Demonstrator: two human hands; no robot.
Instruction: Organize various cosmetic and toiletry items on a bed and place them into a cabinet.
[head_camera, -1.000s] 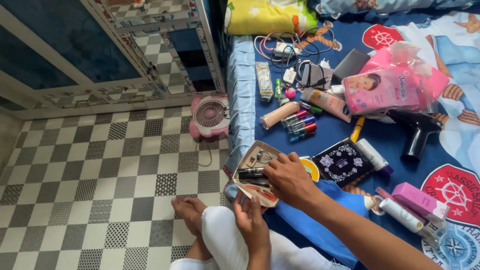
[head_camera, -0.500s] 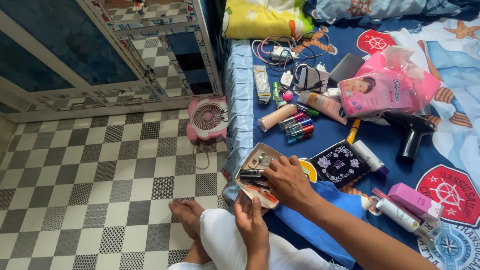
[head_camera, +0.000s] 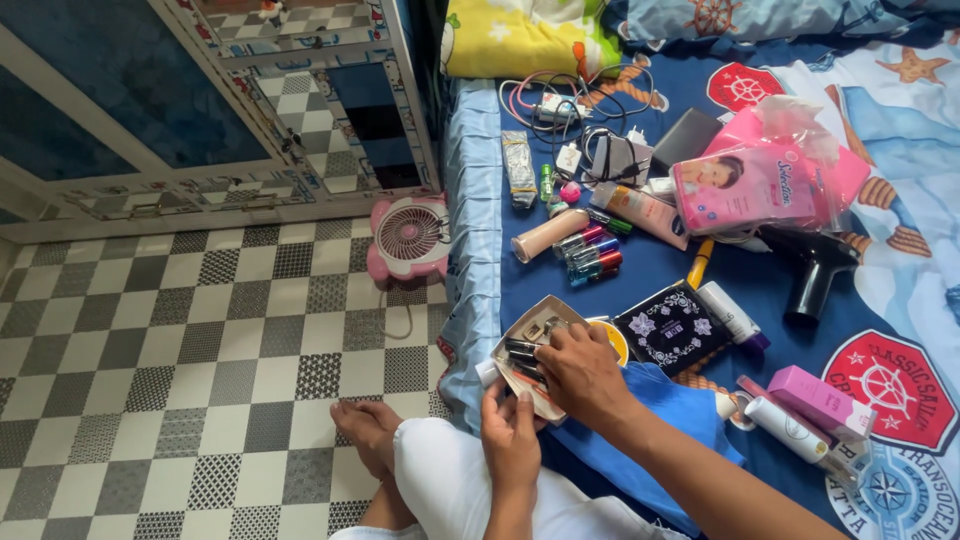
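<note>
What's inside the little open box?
The box holds small metal tools and dark tubes lying side by side. The right hand covers part of it, so the rest stays hidden. The left hand steadies its near edge.

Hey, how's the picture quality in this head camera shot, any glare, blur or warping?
Head view: bright, even daylight, soft shadows only; glossy glare on the pink package; straight cabinet edges lean and bow toward the frame border, wide-lens distortion; the right hand and small box look fairly sharp.

Box (head_camera: 530, 322) at bed (head_camera: 470, 200) edge; fan (head_camera: 408, 236) on floor, left.
</note>
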